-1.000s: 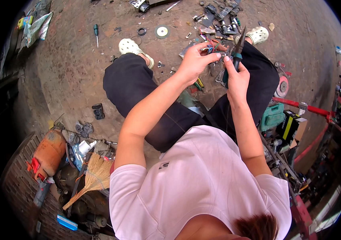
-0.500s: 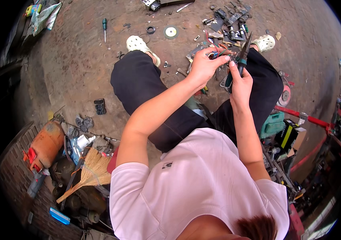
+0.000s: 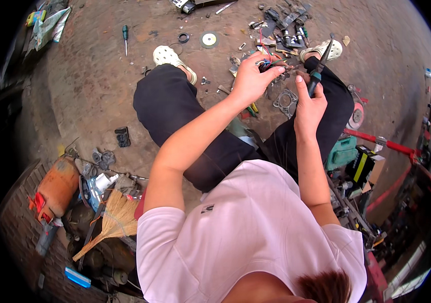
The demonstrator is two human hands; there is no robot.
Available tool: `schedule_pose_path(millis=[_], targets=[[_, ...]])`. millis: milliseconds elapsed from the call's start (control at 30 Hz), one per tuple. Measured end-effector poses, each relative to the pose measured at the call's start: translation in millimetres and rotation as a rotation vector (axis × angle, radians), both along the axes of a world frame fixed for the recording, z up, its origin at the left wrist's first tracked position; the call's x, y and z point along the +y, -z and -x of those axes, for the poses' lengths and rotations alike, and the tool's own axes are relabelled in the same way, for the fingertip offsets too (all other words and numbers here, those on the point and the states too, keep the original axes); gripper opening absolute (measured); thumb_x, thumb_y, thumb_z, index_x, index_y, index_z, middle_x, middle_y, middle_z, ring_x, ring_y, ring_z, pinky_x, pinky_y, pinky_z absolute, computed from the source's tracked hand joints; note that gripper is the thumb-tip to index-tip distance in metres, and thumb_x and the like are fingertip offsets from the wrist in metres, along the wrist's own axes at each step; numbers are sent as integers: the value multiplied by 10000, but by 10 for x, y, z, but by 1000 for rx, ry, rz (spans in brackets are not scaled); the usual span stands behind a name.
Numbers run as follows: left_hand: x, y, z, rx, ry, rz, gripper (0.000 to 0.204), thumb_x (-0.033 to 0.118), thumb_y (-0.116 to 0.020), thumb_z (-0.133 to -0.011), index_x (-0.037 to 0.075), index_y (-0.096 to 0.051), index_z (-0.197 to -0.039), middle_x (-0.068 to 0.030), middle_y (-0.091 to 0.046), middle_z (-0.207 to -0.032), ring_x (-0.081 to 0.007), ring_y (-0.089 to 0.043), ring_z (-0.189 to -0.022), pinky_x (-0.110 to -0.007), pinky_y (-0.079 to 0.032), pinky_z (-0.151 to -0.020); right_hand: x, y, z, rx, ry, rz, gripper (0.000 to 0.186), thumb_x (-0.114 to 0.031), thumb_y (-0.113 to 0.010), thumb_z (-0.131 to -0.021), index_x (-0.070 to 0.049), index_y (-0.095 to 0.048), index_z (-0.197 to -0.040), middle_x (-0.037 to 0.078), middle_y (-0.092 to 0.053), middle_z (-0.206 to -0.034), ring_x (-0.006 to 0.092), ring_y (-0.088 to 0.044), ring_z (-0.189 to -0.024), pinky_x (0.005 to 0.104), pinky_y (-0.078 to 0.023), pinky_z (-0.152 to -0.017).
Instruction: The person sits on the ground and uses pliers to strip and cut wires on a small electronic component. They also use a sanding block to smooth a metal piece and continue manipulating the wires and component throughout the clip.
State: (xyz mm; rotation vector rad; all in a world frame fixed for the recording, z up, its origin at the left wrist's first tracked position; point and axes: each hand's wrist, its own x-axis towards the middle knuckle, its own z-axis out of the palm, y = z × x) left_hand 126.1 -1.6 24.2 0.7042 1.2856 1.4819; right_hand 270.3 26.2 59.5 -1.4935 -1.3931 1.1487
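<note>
My left hand [image 3: 251, 78] is closed on a small bundle of coloured wires [image 3: 278, 62], pinched between thumb and fingers, with a red strand rising from it. What the wires join onto is too small to make out. In my right hand [image 3: 309, 111] are long-nose pliers [image 3: 322, 61] with dark jaws and green handles, their tip pointing up and away from me. A gap separates the pliers from the wires. Below and between my hands, a flat metal gasket-like plate [image 3: 286, 102] with holes lies on the ground.
Dismantled dark metal parts [image 3: 287, 33] are heaped beyond my hands. A screwdriver [image 3: 125, 39], a round disc [image 3: 209, 39] and a black ring [image 3: 183, 38] lie at far left. A straw broom [image 3: 117, 217] and an orange tank [image 3: 58, 184] are at near left; a green case [image 3: 342, 153] and red bar [image 3: 384, 143] at right.
My right hand has drawn the pliers right, away from the wires, and the gap between my hands has widened. The metal plate below shows more fully. My left hand keeps its pinch.
</note>
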Motion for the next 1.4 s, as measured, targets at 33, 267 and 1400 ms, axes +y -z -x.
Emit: schedule_pose_path(millis=[33,267,1400], targets=[[-1,-4,9,95,16,-10,183,69,-709,-813,-17,-633,-956,-25,-618,-888,-92,-563,-796,-246,-455,-720,13,-14,-14,-52,-3,-91,212,-162,-707,-832,0,-693,-967,58,-615,-955,124,-566,-864,254,-436,-783],[3,38,-26,240,-7,-152,248,99,-750,-772,-33,-631,-944,-36,-559,-879,-99,-548,-791,-249,-450,-705,89,-115,58,-137,-154,-305,186,-112,-711,-814,-14,-703,-973,66,-580,-1010,157,-570,-922,285,-444,-823],[-53,-21,19,420,-34,-166,243,187,-606,-807,-50,-632,-854,-146,-581,-805,-296,-585,-684,-361,-461,-609,47,-246,210,-269,-327,-415,140,-40,-720,-785,42,-669,-887,94,-545,-1135,168,-556,-992,274,-455,-829]])
